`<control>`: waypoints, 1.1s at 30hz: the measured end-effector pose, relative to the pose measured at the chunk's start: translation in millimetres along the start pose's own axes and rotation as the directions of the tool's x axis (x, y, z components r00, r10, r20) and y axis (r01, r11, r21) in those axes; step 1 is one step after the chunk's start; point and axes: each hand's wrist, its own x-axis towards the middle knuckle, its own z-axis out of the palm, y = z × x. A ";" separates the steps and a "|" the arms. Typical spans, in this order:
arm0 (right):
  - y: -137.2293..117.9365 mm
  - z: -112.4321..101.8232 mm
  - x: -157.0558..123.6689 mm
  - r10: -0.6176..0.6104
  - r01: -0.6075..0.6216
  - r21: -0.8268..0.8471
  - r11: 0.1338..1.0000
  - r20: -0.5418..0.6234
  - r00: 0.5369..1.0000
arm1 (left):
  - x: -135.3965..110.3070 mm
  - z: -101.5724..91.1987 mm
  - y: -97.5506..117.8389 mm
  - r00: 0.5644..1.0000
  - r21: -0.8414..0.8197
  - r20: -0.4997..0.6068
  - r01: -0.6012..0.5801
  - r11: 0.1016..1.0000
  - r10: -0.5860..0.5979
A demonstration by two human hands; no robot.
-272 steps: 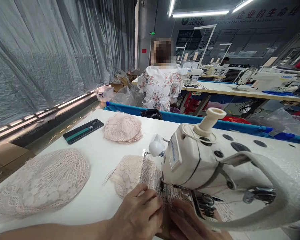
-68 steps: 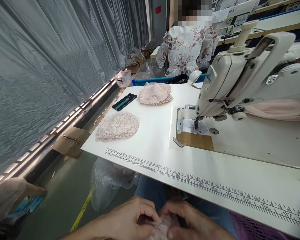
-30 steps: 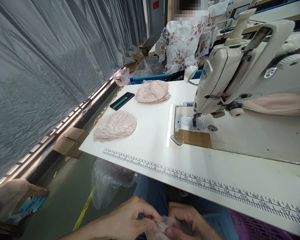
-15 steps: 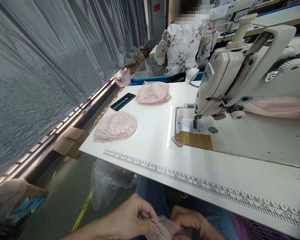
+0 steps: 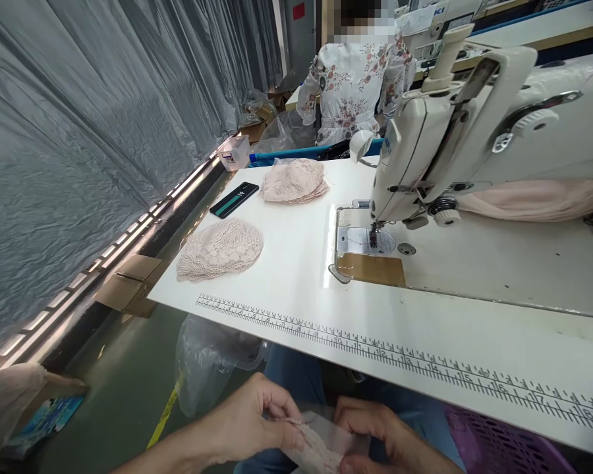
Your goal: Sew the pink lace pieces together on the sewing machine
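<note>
Over my lap, below the table's front edge, my left hand (image 5: pixel 261 421) pinches a piece of pale pink lace fabric (image 5: pixel 319 451) between thumb and fingers. My right hand (image 5: pixel 375 431) grips the other side of that piece, where a sheer mesh part shows. The lower end of the piece runs out of view. Up on the table lies a lace stack (image 5: pixel 221 250) of beige-pink pieces at the left. Farther back sits a second stack of lace pieces (image 5: pixel 295 180).
A white sewing machine (image 5: pixel 425 145) stands on the table (image 5: pixel 286 276), which has a printed ruler (image 5: pixel 375 352) along its front. A dark phone (image 5: pixel 234 200) lies by the stacks. A purple basket (image 5: pixel 499 444) is at lower right. Ahead, a person in a floral top (image 5: pixel 350 85) sits facing away.
My view has shifted slightly to the right. Both hands still hold the lace piece, and more of its lace edge now shows between them.
</note>
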 end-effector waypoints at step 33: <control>-6.8 12.9 12.7 0.249 -0.249 0.004 0.968 -0.018 0.968 | 0.7 -3.5 -7.6 0.996 -0.121 -0.083 -0.020 0.992 0.010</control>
